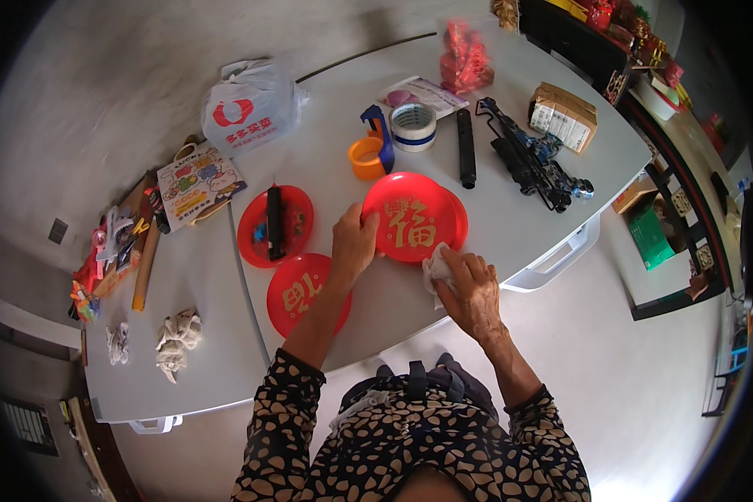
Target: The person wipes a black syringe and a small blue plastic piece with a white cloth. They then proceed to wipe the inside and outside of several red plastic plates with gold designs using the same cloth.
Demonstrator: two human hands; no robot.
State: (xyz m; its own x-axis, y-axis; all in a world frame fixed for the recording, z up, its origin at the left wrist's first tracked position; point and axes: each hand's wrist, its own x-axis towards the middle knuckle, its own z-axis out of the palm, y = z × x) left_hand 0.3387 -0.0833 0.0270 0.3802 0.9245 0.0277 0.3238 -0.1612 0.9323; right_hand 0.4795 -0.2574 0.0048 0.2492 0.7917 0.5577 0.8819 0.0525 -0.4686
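My left hand [355, 241] grips the left rim of a round red plate [393, 197] with a gold character on it, raised over the table. The rim of another red plate [461, 222] shows behind it on the right; I cannot tell whether they touch. In my right hand [472, 297] a crumpled white cloth [434, 269] is pinched against the lower right rim. By my left forearm lies one more red plate [286, 284] with gold print. Beyond that, a red dish [249, 238] holds a black cylinder [274, 222] and small colourful bits.
Behind the plate stand an orange and blue tape dispenser [366, 159], a tape roll [413, 127], a black tube [465, 151], a folded black stand [527, 159] and a cardboard box [563, 116]. Plastic bags [251, 105] sit at the back. Crumpled gloves [178, 341] lie left.
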